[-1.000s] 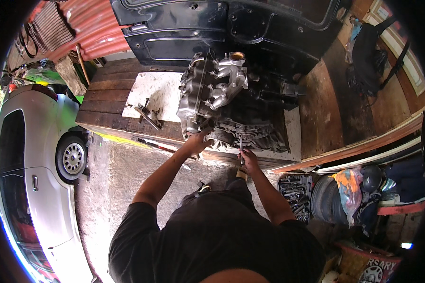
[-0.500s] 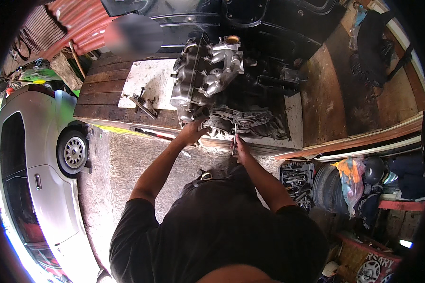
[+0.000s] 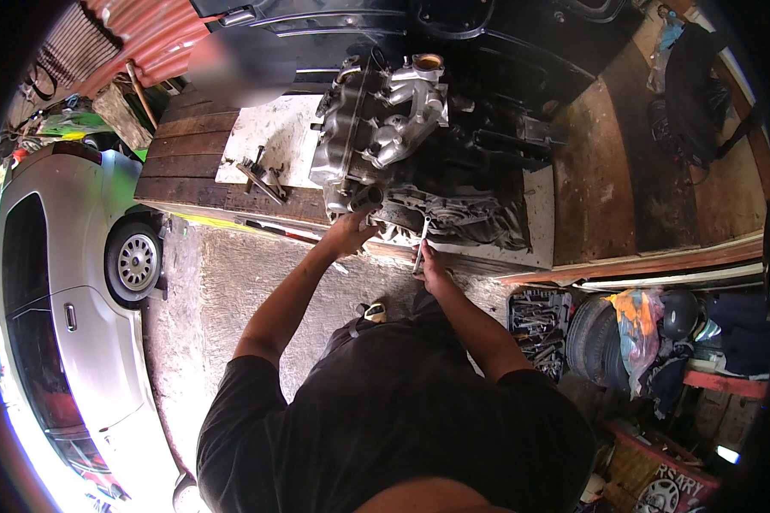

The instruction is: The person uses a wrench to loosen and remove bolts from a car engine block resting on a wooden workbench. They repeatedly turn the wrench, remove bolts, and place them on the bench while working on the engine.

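Note:
A grey metal engine (image 3: 381, 145), with a ribbed cover and silver intake pipes, lies on the wooden workbench. At its near left side my left hand (image 3: 348, 236) touches the engine just below a dark round pipe end (image 3: 365, 198). The thumb is spread away from the fingers, and nothing shows in the grasp. My right hand (image 3: 434, 270) is closed around a slim silver wrench (image 3: 423, 238). The wrench points up, with its ringed end in front of the engine's near face. Whether that end touches the engine, I cannot tell.
Metal tools or parts (image 3: 263, 178) lie on a white board (image 3: 293, 128) left of the engine. A silver car (image 3: 85, 333) stands at left. On the right are a tool case (image 3: 539, 321), tyres (image 3: 595, 342) and a plastic bag (image 3: 637, 333). A dark panel (image 3: 334, 30) rises behind.
The wrench's upper end has moved away from the engine's near face, and my right hand has shifted slightly nearer me. My left hand stays by the pipe end, its thumb now spread.

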The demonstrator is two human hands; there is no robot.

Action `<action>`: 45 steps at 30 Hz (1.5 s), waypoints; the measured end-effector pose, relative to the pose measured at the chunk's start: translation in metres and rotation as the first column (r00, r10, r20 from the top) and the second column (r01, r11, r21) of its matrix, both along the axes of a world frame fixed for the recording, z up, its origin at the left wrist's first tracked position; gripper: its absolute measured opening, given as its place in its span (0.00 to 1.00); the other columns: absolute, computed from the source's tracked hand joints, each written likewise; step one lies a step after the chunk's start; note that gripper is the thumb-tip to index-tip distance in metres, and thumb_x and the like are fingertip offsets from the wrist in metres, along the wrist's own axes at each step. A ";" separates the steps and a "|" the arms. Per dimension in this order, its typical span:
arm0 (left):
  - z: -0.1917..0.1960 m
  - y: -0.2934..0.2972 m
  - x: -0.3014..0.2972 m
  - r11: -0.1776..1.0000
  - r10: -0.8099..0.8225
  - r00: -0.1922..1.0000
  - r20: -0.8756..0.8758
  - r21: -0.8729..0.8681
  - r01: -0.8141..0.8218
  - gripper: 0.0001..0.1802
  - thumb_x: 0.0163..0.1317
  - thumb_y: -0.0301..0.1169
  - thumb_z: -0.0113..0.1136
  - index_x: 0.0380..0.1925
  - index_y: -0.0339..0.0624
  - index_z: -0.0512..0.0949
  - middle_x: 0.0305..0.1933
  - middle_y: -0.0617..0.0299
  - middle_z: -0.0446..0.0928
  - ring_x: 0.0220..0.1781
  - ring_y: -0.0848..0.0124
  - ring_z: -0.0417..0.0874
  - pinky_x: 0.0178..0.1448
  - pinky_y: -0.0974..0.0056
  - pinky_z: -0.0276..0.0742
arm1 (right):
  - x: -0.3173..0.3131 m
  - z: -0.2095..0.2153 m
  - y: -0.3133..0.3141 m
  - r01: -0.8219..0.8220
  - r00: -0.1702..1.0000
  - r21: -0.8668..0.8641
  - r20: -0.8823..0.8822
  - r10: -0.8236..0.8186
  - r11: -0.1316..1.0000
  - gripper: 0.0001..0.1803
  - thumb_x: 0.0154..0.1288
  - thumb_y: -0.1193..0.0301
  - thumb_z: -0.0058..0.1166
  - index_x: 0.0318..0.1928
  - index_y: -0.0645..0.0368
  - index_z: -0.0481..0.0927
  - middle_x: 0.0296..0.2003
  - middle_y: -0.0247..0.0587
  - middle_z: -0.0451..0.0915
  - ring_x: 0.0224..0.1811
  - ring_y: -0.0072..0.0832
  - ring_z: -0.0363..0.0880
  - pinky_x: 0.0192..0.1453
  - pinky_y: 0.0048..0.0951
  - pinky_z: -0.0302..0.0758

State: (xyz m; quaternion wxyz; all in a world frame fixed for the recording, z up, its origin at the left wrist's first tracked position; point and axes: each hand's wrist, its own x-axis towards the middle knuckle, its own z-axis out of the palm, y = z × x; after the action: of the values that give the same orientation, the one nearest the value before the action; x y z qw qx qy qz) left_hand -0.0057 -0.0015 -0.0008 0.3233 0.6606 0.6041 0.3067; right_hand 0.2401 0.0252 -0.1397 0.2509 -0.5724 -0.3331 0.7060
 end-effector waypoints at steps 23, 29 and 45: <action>-0.010 0.002 -0.006 0.998 -0.036 0.998 -0.045 0.056 0.039 0.33 0.57 0.45 0.59 0.61 0.45 0.66 0.57 0.44 0.73 0.59 0.49 0.73 0.61 0.54 0.68 | 0.074 0.093 0.033 -0.725 0.180 0.297 0.953 -0.244 0.622 0.19 0.65 0.50 0.48 0.46 0.49 0.79 0.41 0.39 0.78 0.48 0.39 0.74 0.45 0.51 0.68; 0.005 -0.002 -0.001 1.000 -0.015 1.000 -0.024 0.023 0.015 0.34 0.56 0.42 0.60 0.62 0.45 0.65 0.57 0.44 0.72 0.59 0.49 0.72 0.61 0.55 0.68 | 0.071 0.142 0.042 -0.855 0.181 0.376 0.862 -0.474 0.356 0.11 0.61 0.58 0.54 0.40 0.46 0.82 0.40 0.35 0.79 0.48 0.37 0.73 0.45 0.50 0.68; -0.012 0.003 -0.003 0.998 -0.018 0.999 -0.028 0.056 0.020 0.30 0.56 0.43 0.60 0.59 0.47 0.68 0.49 0.42 0.77 0.52 0.48 0.77 0.54 0.53 0.72 | 0.099 0.022 0.012 -0.047 0.990 0.691 0.128 -0.058 0.721 0.13 0.71 0.66 0.45 0.51 0.58 0.71 0.35 0.34 0.75 0.40 0.25 0.75 0.46 0.29 0.72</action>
State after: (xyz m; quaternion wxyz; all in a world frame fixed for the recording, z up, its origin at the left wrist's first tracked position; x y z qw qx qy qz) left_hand -0.0084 0.0015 -0.0124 0.2990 0.6793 0.5934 0.3115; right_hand 0.3393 0.0376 -0.1181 0.4245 -0.4864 -0.5877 0.4876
